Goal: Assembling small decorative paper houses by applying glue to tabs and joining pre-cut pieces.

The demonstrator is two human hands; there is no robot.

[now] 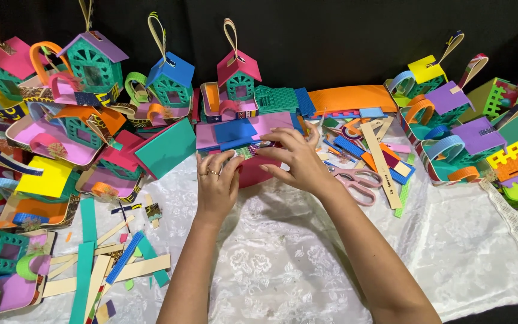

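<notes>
Counter [463,252]: I am seeing a white lace-patterned cloth spreading over it, near side lying bare, paper craft crowding the far, left and right edges.

Paper houses [94,63]: teal lattice walls, coloured roofs, loop handles; they are standing in rows at far left, far centre and right.

Pink box [256,171]: centre, just beyond my hands; both hands are working on it, and small pink, blue and patterned pieces are lying along its far top edge.

Left hand [217,186]: rings on two fingers, fingertips pressing against the box's left near edge; no full closure around it.

Right hand [295,159]: fingers spread and curving over the box's top right, touching rather than clamping.

Scissors [355,180]: pink-handled, lying just right of the right wrist, untouched.

Paper strips [121,264]: tan, teal and blue, scattering at near left.

Judgement: I am reading this as an assembling step, pieces being seated on the box; the next move is calling for steady pressure and keeping edges aligned.
</notes>
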